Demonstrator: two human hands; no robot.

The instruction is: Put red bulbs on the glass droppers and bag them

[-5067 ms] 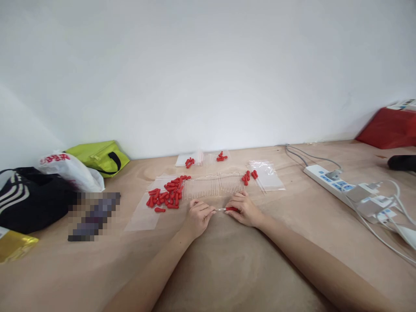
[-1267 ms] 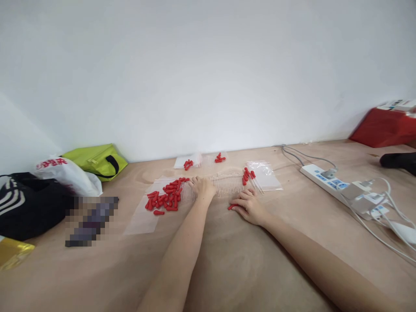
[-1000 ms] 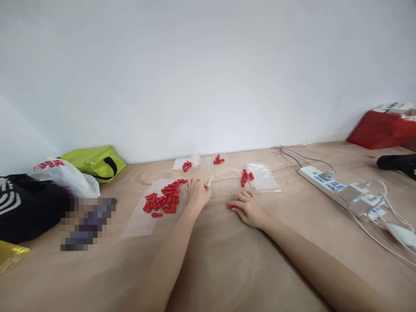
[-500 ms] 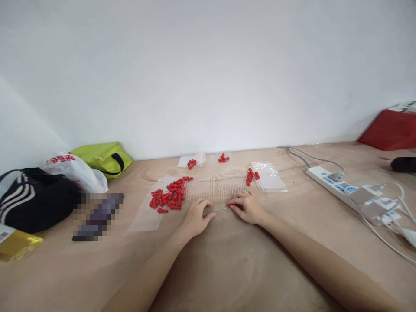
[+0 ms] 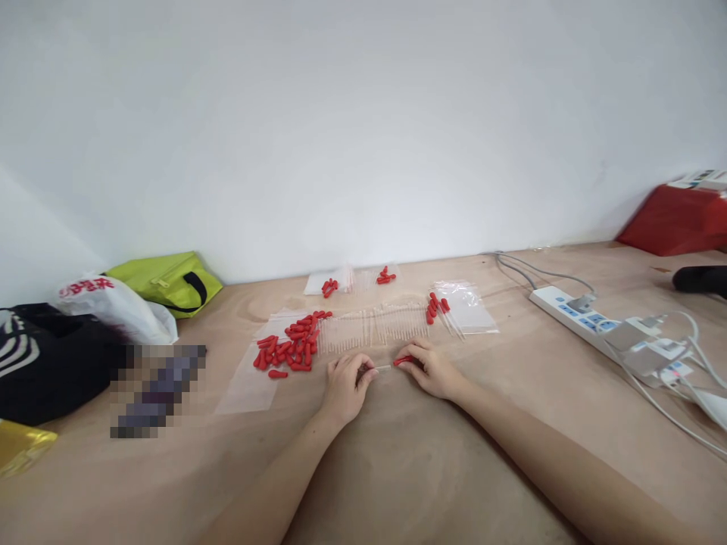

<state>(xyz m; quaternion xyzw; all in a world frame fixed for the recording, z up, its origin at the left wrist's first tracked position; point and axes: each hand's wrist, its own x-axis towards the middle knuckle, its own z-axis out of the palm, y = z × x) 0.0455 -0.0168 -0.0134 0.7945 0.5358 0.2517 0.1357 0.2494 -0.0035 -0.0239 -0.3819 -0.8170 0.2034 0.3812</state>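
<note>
My left hand (image 5: 345,387) pinches a clear glass dropper tube (image 5: 383,368), whose end points right. Facing that end, a small gap away, is a red rubber dropper bulb (image 5: 404,359) held between the fingers of my right hand (image 5: 430,369). Beyond my hands, many clear tubes (image 5: 346,331) lie side by side in two rows. A heap of red bulbs (image 5: 295,344) rests on a plastic bag (image 5: 244,386) to the left. At the right, several droppers with red bulbs (image 5: 437,306) lie beside another clear bag (image 5: 477,314).
Two small bags with red bulbs (image 5: 330,288) lie near the wall. A white power strip (image 5: 573,316) with chargers and cables is at the right, near a red bag (image 5: 675,219). On the left sit a black bag (image 5: 62,371), a white plastic bag (image 5: 113,306) and a green pouch (image 5: 164,280).
My left fingers have closed on the tube, which now points at the bulb in my right hand. The whole view has shifted slightly.
</note>
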